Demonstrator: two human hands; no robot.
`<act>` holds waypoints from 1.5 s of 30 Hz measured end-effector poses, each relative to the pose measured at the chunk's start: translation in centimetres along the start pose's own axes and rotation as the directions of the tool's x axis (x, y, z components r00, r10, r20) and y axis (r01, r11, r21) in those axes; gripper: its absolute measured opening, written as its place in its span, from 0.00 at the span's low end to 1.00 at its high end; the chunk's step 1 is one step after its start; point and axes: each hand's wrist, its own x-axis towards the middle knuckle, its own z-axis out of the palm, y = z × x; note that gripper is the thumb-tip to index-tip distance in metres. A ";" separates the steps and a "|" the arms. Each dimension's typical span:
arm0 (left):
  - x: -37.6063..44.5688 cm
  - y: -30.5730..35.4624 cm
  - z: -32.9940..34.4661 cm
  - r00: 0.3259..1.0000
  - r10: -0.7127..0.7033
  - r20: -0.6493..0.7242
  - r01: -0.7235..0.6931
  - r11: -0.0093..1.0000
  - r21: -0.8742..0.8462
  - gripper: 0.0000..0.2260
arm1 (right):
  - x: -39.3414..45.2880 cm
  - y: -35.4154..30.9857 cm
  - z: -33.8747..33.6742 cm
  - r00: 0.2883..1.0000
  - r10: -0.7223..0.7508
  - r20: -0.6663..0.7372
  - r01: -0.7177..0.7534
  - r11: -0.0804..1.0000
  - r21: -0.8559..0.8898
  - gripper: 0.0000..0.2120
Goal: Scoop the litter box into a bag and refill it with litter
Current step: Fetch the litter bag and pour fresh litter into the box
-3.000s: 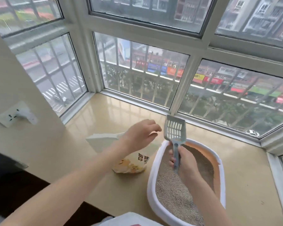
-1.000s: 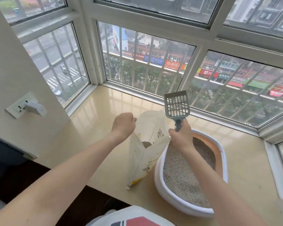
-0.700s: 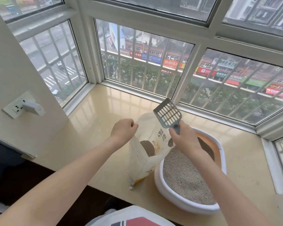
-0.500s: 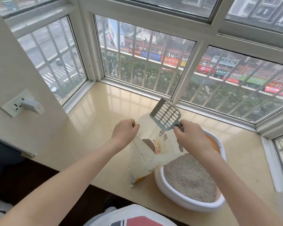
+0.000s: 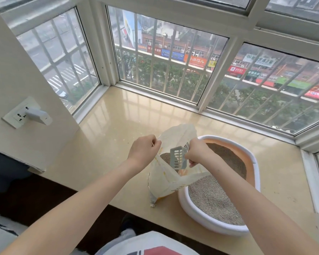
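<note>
Cream paper litter bag [image 5: 166,179], sill's front edge: left hand [image 5: 143,150] pinches rim; right hand [image 5: 195,153] grips grey slotted plastic scoop [image 5: 178,159] inside. Advice: keep mouth wide, dig shallow.

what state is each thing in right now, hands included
left hand: shut on the bag's left edge, holding it open
right hand: shut on the scoop's handle, by the bag's right edge
bag: upright on the sill, mouth open, litter inside
scoop: head tipped down into the bag mouth
litter box: uncovered, holds grey litter, far orange wall bare
wall socket: white plug in it
</note>
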 end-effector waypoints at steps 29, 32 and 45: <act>-1.2 3.3 1.9 0.961 0.133 0.243 -0.086 0.977 -0.195 0.17 | -1.5 -0.7 0.3 0.997 0.048 -0.055 0.007 0.693 0.721 0.09; -2.3 2.6 2.5 0.930 0.068 0.360 -0.015 0.989 -0.149 0.14 | -1.4 0.2 2.1 0.998 0.053 -0.022 -0.020 0.676 0.736 0.08; -5.0 2.3 2.2 0.931 0.003 0.366 -0.139 0.927 0.347 0.09 | -0.7 2.2 -3.2 0.816 -0.463 -0.346 0.458 0.883 -0.101 0.14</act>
